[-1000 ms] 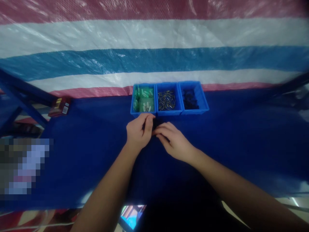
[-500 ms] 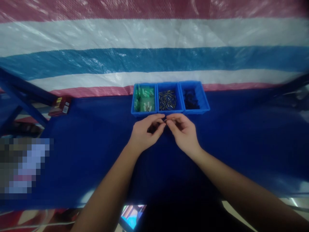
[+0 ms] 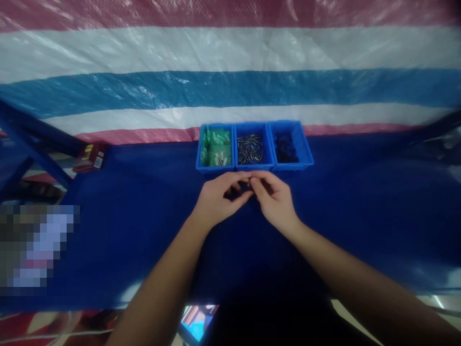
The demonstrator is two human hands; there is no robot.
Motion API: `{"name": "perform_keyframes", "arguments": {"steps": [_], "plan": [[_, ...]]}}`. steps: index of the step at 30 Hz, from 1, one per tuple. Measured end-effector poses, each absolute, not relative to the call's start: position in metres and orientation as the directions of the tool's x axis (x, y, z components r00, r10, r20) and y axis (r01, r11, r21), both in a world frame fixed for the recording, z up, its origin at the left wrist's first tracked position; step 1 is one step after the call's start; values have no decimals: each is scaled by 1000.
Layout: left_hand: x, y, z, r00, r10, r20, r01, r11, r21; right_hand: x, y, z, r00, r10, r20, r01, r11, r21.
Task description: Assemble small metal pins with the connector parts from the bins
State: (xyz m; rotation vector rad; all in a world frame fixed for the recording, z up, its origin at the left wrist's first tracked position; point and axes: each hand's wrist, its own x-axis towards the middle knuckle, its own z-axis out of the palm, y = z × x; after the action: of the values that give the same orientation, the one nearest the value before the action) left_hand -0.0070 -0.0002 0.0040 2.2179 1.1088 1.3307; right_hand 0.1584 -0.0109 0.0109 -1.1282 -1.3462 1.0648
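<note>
My left hand [image 3: 225, 194] and my right hand [image 3: 274, 197] meet fingertip to fingertip just in front of three blue bins. Both have thumb and fingers drawn together; whatever small piece lies between them is hidden. Behind them, the left bin [image 3: 216, 169] holds green plastic bags and small pale pieces. Thin metal pins [image 3: 251, 148] with dark and brassy parts fill the middle bin [image 3: 254, 167]. In the right bin [image 3: 305, 151] lie small dark pieces [image 3: 285, 148], too dim to name.
A dark blue tabletop [image 3: 144, 192] spreads around my arms. On its far left stands a red box [image 3: 90, 157] beside a blue frame [image 3: 39, 144]. Striped plastic sheeting [image 3: 230, 53] hangs behind. Below the near edge, a lit screen [image 3: 197, 323] shows.
My left hand has shifted slightly right, its thumb and forefinger now farther apart and touching the right fingertips. My right hand stays nearly in place.
</note>
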Motion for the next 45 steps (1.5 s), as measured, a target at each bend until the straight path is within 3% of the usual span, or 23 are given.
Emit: {"name": "perform_keyframes", "arguments": {"steps": [8,18,29,40,45], "plan": [[-7,1,3,214,763,610,454,-630,630,160,-11,9,-11,993,122,60,122,-991],[-11,-1,4,209,831,516,558,-534,635,158,-13,11,-78,988,132,112,140,-984],[-7,1,7,197,770,607,449,-621,642,160,-9,7,-18,998,59,97,61,-993],[-10,0,3,190,804,563,546,-563,620,159,-10,8,-38,995,94,109,97,-989],[-7,-2,6,192,825,531,488,-550,678,160,-9,8,-24,998,66,93,68,-993]]}}
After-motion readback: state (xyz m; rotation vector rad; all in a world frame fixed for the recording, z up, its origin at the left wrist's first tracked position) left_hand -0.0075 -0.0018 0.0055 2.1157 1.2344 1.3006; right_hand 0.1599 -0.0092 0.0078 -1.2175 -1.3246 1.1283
